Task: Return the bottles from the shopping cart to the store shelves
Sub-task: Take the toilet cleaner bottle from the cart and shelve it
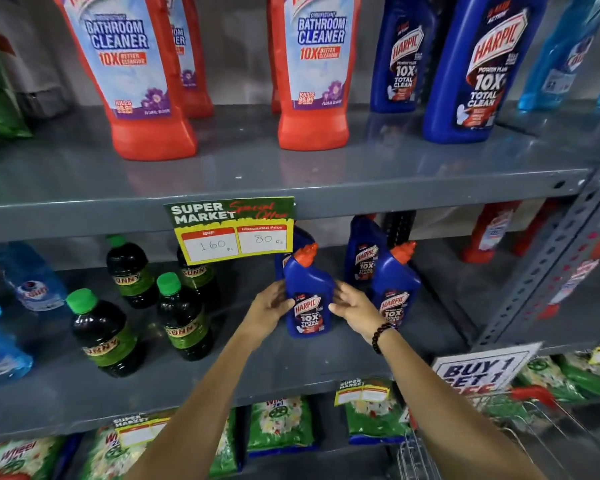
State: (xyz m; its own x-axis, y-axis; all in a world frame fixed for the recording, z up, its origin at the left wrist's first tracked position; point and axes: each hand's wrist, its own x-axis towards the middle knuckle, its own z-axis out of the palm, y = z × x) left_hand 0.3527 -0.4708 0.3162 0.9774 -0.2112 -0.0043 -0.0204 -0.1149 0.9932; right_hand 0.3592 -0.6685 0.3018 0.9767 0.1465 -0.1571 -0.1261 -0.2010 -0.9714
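Observation:
A small blue Harpic bottle point(307, 296) with an orange cap stands upright on the middle grey shelf point(291, 372). My left hand point(271, 306) is against its left side and my right hand point(354, 310) against its right side, fingers around the bottle. Two more small blue Harpic bottles point(395, 289) stand just right and behind it. The shopping cart point(499, 431) shows at the lower right with its wire rim and red handle; its inside is hidden.
Several dark Sunny bottles point(184, 317) with green caps stand left of my hands. A price card point(229, 230) hangs from the upper shelf edge just above the bottle. Large red and blue cleaner bottles fill the top shelf. A slotted upright post point(548, 254) stands to the right.

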